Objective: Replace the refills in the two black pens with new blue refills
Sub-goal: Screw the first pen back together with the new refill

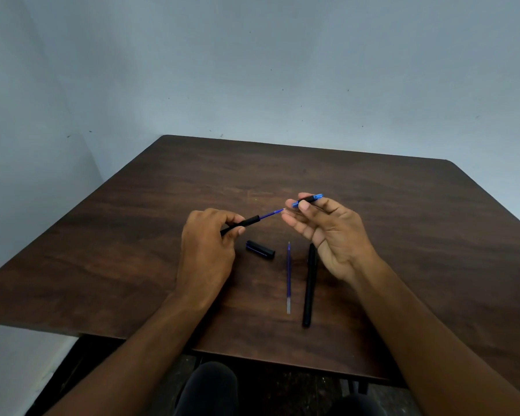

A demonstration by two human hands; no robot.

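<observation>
text: none legible | labels: none | numbers: none

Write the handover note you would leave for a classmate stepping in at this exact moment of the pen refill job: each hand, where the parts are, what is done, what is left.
Left hand: grips a black pen barrel with a blue refill sticking out of its front.
Right hand: pinches a small black and blue pen piece near the refill's tip.
On the table: a pen cap, a loose blue refill and a second black pen, lying side by side, apart.
Done: first pen opened, a refill in the barrel.
Left: close the first pen; the second pen looks untouched.
</observation>
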